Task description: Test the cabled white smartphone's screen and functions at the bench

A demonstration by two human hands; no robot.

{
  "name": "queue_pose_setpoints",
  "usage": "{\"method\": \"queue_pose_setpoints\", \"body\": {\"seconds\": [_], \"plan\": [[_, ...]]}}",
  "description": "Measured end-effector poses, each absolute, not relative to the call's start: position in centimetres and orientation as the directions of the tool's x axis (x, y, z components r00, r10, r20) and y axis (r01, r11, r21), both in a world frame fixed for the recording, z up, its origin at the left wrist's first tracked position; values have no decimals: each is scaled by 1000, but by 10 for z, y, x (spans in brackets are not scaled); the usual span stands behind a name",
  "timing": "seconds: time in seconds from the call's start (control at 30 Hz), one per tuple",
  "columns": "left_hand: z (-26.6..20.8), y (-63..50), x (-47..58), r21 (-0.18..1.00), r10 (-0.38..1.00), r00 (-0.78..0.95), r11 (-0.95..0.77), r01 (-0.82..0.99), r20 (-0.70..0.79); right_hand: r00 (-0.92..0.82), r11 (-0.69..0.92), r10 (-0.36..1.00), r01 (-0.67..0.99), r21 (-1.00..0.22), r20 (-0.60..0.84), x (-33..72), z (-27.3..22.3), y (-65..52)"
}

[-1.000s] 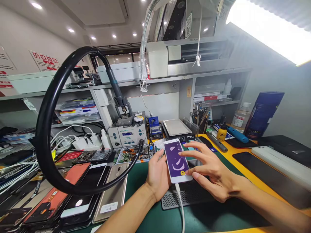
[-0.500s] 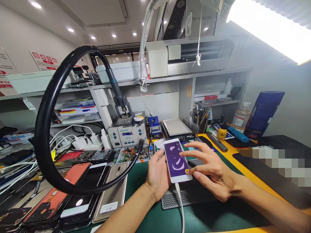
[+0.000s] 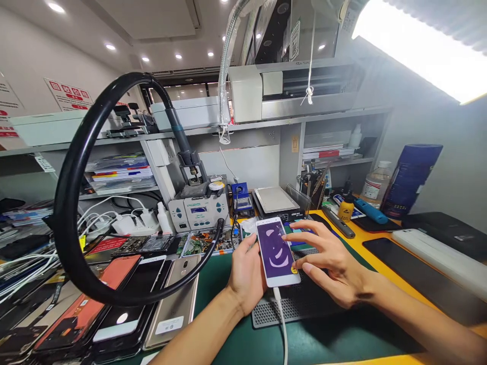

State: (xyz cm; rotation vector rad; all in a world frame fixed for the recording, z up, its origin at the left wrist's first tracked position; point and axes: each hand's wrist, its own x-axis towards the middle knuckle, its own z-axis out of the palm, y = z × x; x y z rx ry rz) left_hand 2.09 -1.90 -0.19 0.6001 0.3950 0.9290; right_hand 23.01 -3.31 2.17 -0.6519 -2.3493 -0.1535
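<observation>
A white smartphone (image 3: pixel 277 253) with a lit purple screen rests tilted in my left hand (image 3: pixel 246 276), whose thumb lies along its left edge. A white charging cable (image 3: pixel 281 319) runs from the phone's lower end down toward me. Over the screen's right side is my right hand (image 3: pixel 331 261), fingers apart and holding nothing. Its fingertips are at the right part of the screen, one by a small yellow spot near the lower corner; whether they touch the glass I cannot tell. Below the phone lies a grey perforated mat (image 3: pixel 270 315).
Several phones, such as a gold one (image 3: pixel 177 296), lie at left under a black looped hose (image 3: pixel 61 213). Behind stand a hot-air station (image 3: pixel 200 213), a parts tray (image 3: pixel 190 243) and a flat heating plate (image 3: pixel 276 199). A yellow bottle (image 3: pixel 345 209) is at right.
My right hand has shifted very slightly over the screen. The left hand and phone stay nearly still, and the purple picture looks much the same.
</observation>
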Motion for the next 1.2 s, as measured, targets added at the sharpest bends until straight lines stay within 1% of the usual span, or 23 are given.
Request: {"method": "queue_pose_setpoints", "body": {"seconds": [0.2, 0.4, 0.63, 0.87, 1.2], "plan": [[-1, -20, 21, 639, 835, 546, 453, -621, -61, -610, 857, 418, 511, -69, 673, 231, 20, -30], [0, -21, 22, 636, 840, 539, 449, -627, -63, -568, 822, 461, 563, -87, 682, 232, 16, -28], [-1, -22, 24, 636, 833, 553, 443, -632, -31, -530, 779, 513, 618, -107, 675, 232, 18, -28], [-2, -23, 24, 665, 829, 559, 423, -616, -10, -496, 747, 527, 657, -98, 690, 234, 14, -23], [-6, -24, 24, 691, 820, 572, 412, -594, 4, -430, 685, 577, 718, -125, 695, 232, 14, -21]]}}
